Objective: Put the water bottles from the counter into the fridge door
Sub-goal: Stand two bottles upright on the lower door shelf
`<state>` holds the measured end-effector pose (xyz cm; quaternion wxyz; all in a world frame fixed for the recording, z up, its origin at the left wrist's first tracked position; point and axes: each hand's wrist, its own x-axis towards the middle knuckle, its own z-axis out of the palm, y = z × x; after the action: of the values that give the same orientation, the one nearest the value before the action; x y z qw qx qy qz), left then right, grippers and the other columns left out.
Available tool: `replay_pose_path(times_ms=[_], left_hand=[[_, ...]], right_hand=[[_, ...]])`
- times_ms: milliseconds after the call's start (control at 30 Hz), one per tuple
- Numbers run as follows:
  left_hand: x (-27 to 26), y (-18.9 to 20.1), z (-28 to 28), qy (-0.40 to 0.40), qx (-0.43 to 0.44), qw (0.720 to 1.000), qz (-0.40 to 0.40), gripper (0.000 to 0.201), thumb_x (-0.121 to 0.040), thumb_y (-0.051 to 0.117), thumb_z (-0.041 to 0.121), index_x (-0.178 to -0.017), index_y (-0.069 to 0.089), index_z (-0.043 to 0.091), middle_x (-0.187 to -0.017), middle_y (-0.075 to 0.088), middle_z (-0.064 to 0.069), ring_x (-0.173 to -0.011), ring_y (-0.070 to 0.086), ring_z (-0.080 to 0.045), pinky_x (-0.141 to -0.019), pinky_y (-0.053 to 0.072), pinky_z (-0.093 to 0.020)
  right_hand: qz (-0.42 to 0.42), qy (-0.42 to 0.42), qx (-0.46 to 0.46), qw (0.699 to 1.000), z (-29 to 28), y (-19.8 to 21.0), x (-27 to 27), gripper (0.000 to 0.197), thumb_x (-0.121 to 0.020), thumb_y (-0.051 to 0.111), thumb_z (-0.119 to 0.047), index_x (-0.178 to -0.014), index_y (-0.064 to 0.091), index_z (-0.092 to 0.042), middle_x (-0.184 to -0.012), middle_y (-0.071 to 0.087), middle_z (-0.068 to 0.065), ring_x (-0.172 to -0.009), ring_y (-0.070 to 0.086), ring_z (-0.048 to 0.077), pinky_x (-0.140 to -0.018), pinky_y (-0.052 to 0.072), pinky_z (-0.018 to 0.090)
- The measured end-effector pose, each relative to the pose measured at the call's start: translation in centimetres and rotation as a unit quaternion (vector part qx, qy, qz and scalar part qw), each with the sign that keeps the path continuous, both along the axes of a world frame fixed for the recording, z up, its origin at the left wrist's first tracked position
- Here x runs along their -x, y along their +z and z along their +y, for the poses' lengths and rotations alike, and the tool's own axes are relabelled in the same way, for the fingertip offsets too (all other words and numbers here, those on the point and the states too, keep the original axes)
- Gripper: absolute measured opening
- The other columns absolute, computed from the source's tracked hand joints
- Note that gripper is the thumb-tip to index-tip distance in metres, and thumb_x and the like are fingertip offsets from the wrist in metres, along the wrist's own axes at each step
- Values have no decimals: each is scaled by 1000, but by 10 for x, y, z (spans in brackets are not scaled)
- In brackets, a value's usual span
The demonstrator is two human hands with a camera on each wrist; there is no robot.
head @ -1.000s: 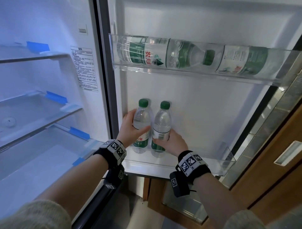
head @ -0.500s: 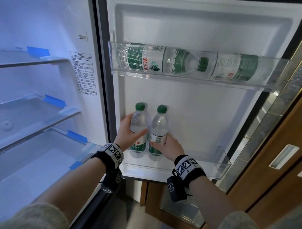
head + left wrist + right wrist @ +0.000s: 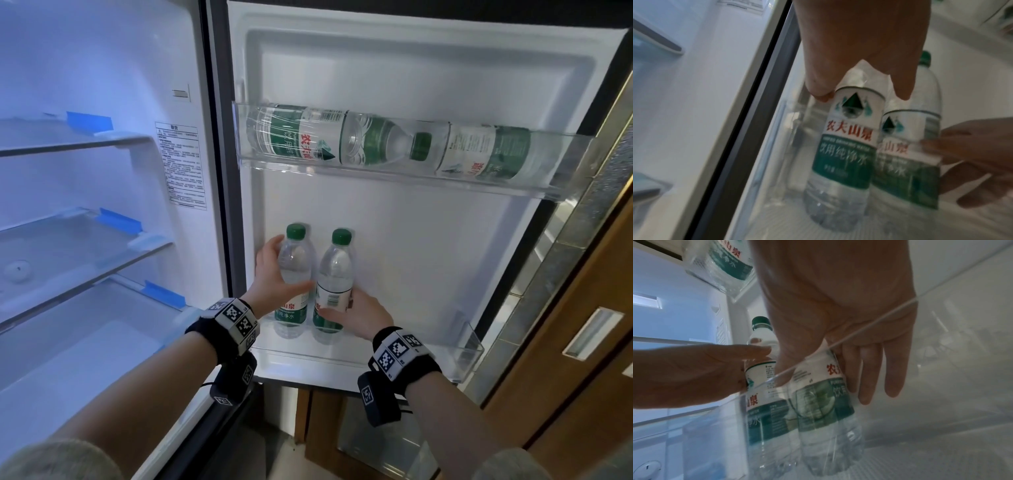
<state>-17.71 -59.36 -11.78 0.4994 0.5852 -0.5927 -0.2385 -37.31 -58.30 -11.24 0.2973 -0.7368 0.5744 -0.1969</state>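
Two small clear water bottles with green caps stand upright side by side in the lower door bin (image 3: 470, 346). My left hand (image 3: 270, 274) wraps the left bottle (image 3: 295, 260) just below its shoulder, thumb across the front. My right hand (image 3: 363, 315) holds the right bottle (image 3: 337, 270) at its label, thumb in front and fingers along its right side. In the left wrist view my left hand (image 3: 849, 40) grips the left bottle (image 3: 849, 146) next to the right bottle (image 3: 908, 162). In the right wrist view my right hand (image 3: 838, 305) holds the right bottle (image 3: 818, 402) behind the bin's clear rim.
The upper door bin (image 3: 376, 173) holds two large bottles lying on their sides (image 3: 308, 137) (image 3: 489, 150). Right of the small bottles the lower bin has free room. The fridge interior with glass shelves (image 3: 85, 260) is on the left. A wooden cabinet (image 3: 582, 377) stands on the right.
Both hands stay on the two upright bottles in the lower bin. The head view has tilted upward, so bottles and hands sit lower in the frame.
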Motion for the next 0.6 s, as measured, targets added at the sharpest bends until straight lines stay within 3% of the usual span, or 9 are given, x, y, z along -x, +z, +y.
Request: replay_pose_path(times_ms=[100, 233, 333, 400, 500, 533, 600], left_hand=[[7, 15, 4, 16, 20, 1000, -17, 103, -62, 85, 24, -143, 22, 23, -134, 31, 0, -125, 36, -15, -109, 38, -41], [11, 27, 9, 39, 37, 996, -66, 105, -62, 84, 25, -145, 20, 20, -136, 30, -3, -126, 35, -17, -111, 36, -43], [13, 33, 15, 37, 43, 995, -76, 105, -64, 84, 27, -146, 17, 22, -140, 28, -3, -132, 33, -21, -112, 35, -47], [13, 41, 22, 36, 48, 995, -84, 105, -67, 82, 27, -147, 16, 17, -142, 28, -7, -134, 32, -23, -114, 33, -44], [14, 63, 40, 53, 73, 986, -143, 95, -75, 76, 26, -147, 16, 13, -144, 33, -8, -133, 33, -24, -113, 30, -40], [15, 73, 48, 66, 74, 979, -179, 91, -77, 73, 28, -147, 16, 14, -142, 36, -7, -131, 34, -24, -111, 28, -41], [16, 95, 63, 66, 51, 961, -262, 86, -80, 67, 33, -147, 17, 18, -139, 41, -2, -131, 34, -23, -111, 24, -43]], right_hand=[[18, -5, 11, 1000, -2, 10, 1, 47, -74, 68, -59, -109, 59, -30, -111, 69, -5, -97, 64, 18, -90, 51, 39], [46, -9, 40, 998, 3, 36, 1, 30, -81, 65, -53, -95, 58, -28, -105, 69, -2, -89, 63, 18, -78, 49, 30], [68, -21, 49, 996, 8, 50, 3, 36, -82, 65, -55, -94, 54, -23, -102, 64, -1, -92, 62, 20, -74, 44, 28], [92, -35, 53, 994, 10, 57, 5, 43, -81, 64, -57, -99, 55, -20, -96, 58, -2, -95, 62, 21, -73, 42, 27], [141, -41, 81, 986, 12, 69, 10, 42, -80, 63, -58, -89, 59, -18, -87, 61, -2, -84, 62, 20, -62, 40, 25], [151, -34, 87, 984, 13, 75, 12, 42, -81, 63, -57, -92, 62, -17, -90, 64, -1, -84, 62, 20, -64, 42, 26], [152, -9, 93, 984, 14, 90, 16, 44, -82, 63, -54, -107, 64, -18, -105, 67, 0, -95, 63, 20, -81, 49, 31]])
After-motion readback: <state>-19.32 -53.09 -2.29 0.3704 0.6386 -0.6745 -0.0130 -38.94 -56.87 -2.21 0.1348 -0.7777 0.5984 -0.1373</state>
